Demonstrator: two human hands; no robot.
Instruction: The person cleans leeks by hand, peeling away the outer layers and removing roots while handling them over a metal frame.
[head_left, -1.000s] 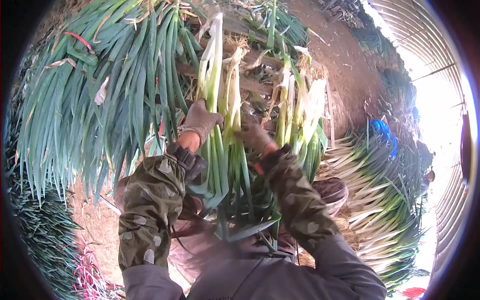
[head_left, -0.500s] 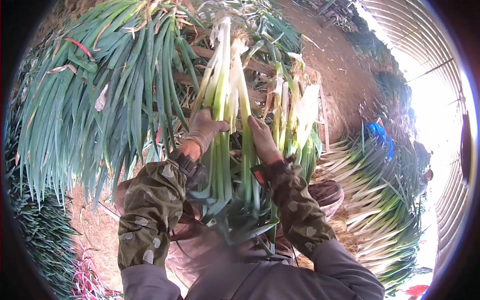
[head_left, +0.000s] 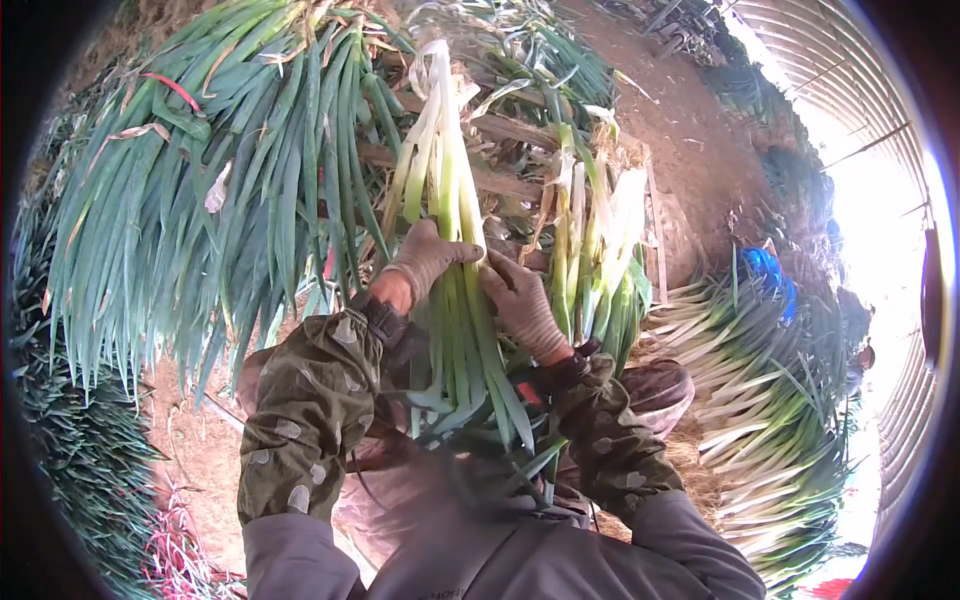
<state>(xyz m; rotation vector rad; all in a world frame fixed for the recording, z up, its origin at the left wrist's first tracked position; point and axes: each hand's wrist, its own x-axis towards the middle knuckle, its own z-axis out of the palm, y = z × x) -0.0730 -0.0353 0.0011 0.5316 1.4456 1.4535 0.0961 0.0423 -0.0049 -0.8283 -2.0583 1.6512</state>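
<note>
Upright in front of me stands a small bunch of green onions (head_left: pixel 468 340), its pale root ends at the top and its green leaves hanging toward my lap. My left hand (head_left: pixel 428 262), in a thin glove, wraps round the stalks at mid-length with the thumb across them. Against the bunch's right side, close to that thumb, my gloved right hand (head_left: pixel 524 308) has its fingers bent onto a stalk; its fingertips are partly hidden. Just right of it, another group of green onions (head_left: pixel 597 240) stands with its pale ends up.
A large heap of green onions (head_left: pixel 210 200) drapes down on the left. Rows of them (head_left: pixel 745 420) lie at the right, by a blue bundle (head_left: pixel 768 278). Wooden slats (head_left: pixel 510 185) show behind the bunch. Red and white strings (head_left: pixel 180 545) lie at lower left.
My right hand has moved down and inward to the left hand, bringing its stalks against the bunch. The separate stalks it held apart now lie together with the others.
</note>
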